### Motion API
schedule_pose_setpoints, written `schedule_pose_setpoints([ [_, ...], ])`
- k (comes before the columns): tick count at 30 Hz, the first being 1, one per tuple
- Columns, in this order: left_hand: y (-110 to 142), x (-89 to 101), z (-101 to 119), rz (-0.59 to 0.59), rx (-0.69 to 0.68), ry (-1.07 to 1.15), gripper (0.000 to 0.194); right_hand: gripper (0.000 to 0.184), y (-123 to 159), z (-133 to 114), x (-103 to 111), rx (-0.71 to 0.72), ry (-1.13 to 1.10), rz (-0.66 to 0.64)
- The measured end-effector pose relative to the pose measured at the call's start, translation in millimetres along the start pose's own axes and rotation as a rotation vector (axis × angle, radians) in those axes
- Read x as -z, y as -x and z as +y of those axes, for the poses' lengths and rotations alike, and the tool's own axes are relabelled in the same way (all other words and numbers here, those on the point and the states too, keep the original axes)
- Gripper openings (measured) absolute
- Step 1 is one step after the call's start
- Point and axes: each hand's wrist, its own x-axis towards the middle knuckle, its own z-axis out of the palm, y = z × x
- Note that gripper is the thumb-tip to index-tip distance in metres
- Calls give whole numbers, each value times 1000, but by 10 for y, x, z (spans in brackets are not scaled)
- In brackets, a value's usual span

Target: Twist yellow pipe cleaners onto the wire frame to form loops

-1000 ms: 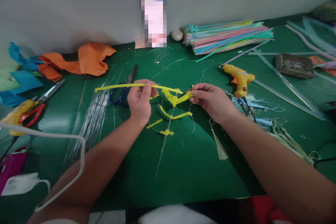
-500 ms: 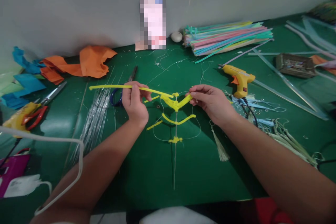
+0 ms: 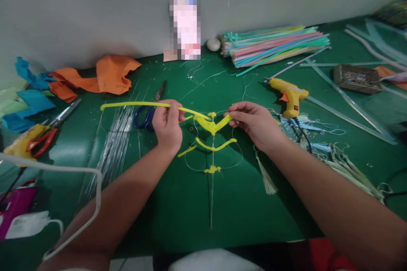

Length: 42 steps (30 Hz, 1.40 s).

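My left hand (image 3: pixel 168 125) pinches a long yellow pipe cleaner (image 3: pixel 136 104); its free end sticks out to the left and its other end reaches a bent yellow V. Thumb and fingers of my right hand (image 3: pixel 251 120) grip the right arm of that yellow pipe-cleaner V (image 3: pixel 213 127). Around and below it is a thin wire frame (image 3: pixel 242 156) with a straight stem (image 3: pixel 211 203). A curved yellow piece (image 3: pixel 216 148) crosses the stem, and a yellow knot (image 3: pixel 212 170) sits lower down. A short yellow piece (image 3: pixel 187 151) lies left of the frame.
Dark-handled scissors (image 3: pixel 144 116) and a bundle of wires (image 3: pixel 111 148) lie left of my left hand. Beyond my right hand are a yellow glue gun (image 3: pixel 289 95) and tassels (image 3: pixel 266 175). Colored pipe cleaners (image 3: pixel 276 46) lie by the wall, near a blurred phone (image 3: pixel 186 27).
My left hand has shifted slightly right along the pipe cleaner, whose free end now extends farther left. My right hand stays in place on the V.
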Motion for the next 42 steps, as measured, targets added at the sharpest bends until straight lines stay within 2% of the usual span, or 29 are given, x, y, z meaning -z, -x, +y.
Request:
schedule_pose_setpoints([
  [7,-6,4,-3,-148,33,-34,22,25,-2,6,8,-11,-22,-14],
  [16,-35,-11,-28,-305,78,2,4,19,-14,20,22,-2,-12,-20],
  [24,-34,-6,-12,-414,327,68,8,20,-20,32,8,17,-27,-21],
  [28,-49,-6,-31,-438,345,116,10,19,-16,33,10,23,-29,-25],
  [33,-62,0,-44,-403,295,79,13,19,-10,28,4,20,-27,-25],
  [37,-48,27,-89,-299,251,52,26,20,-17,34,5,17,-29,-22],
  [42,-42,41,-77,-174,295,74,29,18,-15,32,9,17,-34,-25],
])
